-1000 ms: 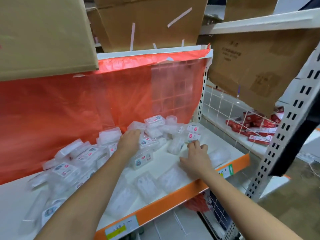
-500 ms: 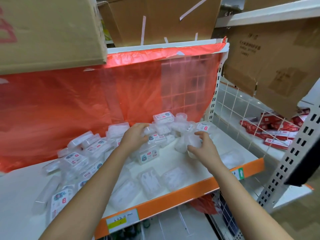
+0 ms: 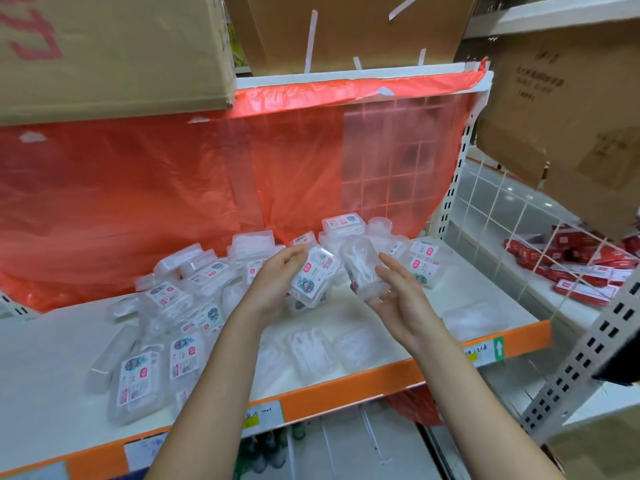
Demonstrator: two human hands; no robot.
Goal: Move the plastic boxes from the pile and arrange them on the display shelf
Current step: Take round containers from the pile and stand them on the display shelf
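Observation:
A loose pile of clear plastic boxes with red-and-white labels covers the left and back of the white display shelf. My left hand holds one labelled box lifted above the shelf, label facing me. My right hand holds a second clear box, its plain side up, tilted beside the first. Three clear boxes lie flat in a row near the shelf's orange front edge.
A red plastic sheet hangs behind the shelf. Cardboard cartons sit overhead. A wire grid divides off the right bay, which holds red packets. A perforated upright stands at the right.
Both hands reached into the pile, each took a box, and lifted it off the shelf toward me. The camera has moved closer.

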